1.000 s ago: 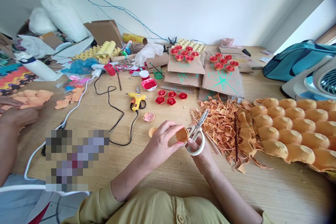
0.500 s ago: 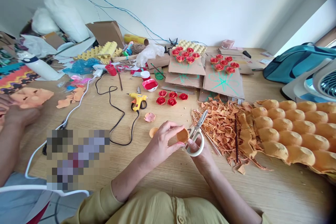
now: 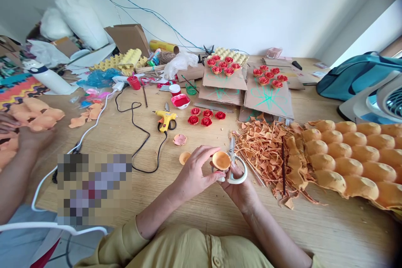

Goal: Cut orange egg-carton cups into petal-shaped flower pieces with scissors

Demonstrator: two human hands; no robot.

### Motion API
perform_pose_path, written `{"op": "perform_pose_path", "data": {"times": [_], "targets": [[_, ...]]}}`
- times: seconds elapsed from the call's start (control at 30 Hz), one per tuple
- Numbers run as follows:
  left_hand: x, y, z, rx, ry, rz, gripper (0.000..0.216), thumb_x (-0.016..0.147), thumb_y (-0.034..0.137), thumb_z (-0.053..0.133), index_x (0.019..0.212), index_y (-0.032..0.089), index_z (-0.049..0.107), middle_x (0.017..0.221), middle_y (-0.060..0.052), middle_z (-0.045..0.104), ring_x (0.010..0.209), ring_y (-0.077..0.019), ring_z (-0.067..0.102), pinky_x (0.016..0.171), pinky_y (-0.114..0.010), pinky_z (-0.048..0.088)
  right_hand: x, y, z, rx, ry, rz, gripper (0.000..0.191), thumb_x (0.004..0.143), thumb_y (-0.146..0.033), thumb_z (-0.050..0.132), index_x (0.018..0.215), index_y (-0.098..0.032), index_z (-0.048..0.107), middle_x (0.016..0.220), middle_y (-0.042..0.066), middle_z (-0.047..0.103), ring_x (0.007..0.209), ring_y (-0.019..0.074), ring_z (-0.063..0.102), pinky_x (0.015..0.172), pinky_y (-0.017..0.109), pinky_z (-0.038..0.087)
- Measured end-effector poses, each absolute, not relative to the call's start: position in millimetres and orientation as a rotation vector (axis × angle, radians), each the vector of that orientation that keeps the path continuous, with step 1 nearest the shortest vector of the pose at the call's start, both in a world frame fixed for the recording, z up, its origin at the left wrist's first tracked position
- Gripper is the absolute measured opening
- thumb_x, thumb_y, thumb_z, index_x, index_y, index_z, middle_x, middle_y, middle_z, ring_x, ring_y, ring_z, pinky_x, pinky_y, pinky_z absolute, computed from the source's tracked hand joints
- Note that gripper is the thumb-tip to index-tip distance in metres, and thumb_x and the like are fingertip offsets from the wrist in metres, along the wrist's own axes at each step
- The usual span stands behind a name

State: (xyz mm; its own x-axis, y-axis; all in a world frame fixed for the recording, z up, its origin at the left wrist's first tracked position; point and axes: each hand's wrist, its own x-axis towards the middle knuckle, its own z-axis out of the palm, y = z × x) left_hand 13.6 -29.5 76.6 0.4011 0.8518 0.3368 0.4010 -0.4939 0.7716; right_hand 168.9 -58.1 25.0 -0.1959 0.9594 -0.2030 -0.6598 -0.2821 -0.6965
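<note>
My left hand pinches a small orange egg-carton cup just above the wooden table, its hollow turned towards me. My right hand grips white-handled scissors, whose blades point away from me right behind the cup. A second cut orange cup lies on the table to the left of my left hand. A pile of orange carton scraps lies just to the right of the scissors.
An orange egg tray fills the right side. A yellow glue gun with a black cord, red paper roses and cardboard sheets holding more roses sit farther back. Another person's hands handle orange pieces at the far left.
My left hand has turned the cup so its hollow faces me. The scissors have swung from pointing up-right to nearly straight away. The other person's hands have shifted at the left.
</note>
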Motion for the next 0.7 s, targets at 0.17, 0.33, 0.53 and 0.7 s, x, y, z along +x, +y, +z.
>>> {"op": "perform_pose_path", "data": {"times": [0.17, 0.33, 0.53, 0.7], "targets": [[15.3, -30.1, 77.2, 2.022, 1.082, 0.976, 0.049, 0.077, 0.022, 0.075, 0.123, 0.021, 0.059, 0.115, -0.009, 0.066, 0.105, -0.0232, 0.062, 0.091, -0.037, 0.052, 170.7, -59.0, 23.6, -0.757, -0.559, 1.753, 0.03, 0.08, -0.048, 0.073, 0.099, -0.025, 0.075, 0.099, 0.008, 0.076, 0.084, 0.0258, 0.07, 0.071, 0.038, 0.057], [15.3, -30.5, 77.9, 2.009, 1.087, 0.994, 0.043, 0.079, 0.022, 0.074, 0.12, 0.02, 0.061, 0.112, -0.009, 0.067, 0.1, -0.0223, 0.063, 0.088, -0.036, 0.052, 171.6, -58.6, 23.7, -0.786, -0.535, 1.753, 0.036, 0.072, -0.049, 0.079, 0.097, -0.024, 0.075, 0.099, 0.007, 0.077, 0.088, 0.0259, 0.07, 0.075, 0.038, 0.056], [13.0, -31.4, 80.1, 2.047, 1.09, 0.984, 0.042, 0.078, 0.016, 0.072, 0.118, 0.022, 0.061, 0.111, -0.008, 0.068, 0.101, -0.023, 0.063, 0.09, -0.038, 0.052, 170.7, -58.2, 23.2, -0.811, -0.568, 1.723, 0.034, 0.071, -0.05, 0.081, 0.093, -0.025, 0.074, 0.091, 0.005, 0.075, 0.078, 0.0238, 0.068, 0.071, 0.037, 0.053], [11.0, -32.0, 79.3, 2.053, 1.076, 0.974, 0.045, 0.076, 0.019, 0.075, 0.118, 0.021, 0.06, 0.112, -0.008, 0.067, 0.104, -0.0237, 0.063, 0.092, -0.038, 0.052, 170.7, -58.4, 25.7, -0.815, -0.626, 1.711, 0.032, 0.07, -0.049, 0.081, 0.09, -0.025, 0.073, 0.085, 0.005, 0.073, 0.072, 0.0206, 0.064, 0.065, 0.032, 0.051]]}}
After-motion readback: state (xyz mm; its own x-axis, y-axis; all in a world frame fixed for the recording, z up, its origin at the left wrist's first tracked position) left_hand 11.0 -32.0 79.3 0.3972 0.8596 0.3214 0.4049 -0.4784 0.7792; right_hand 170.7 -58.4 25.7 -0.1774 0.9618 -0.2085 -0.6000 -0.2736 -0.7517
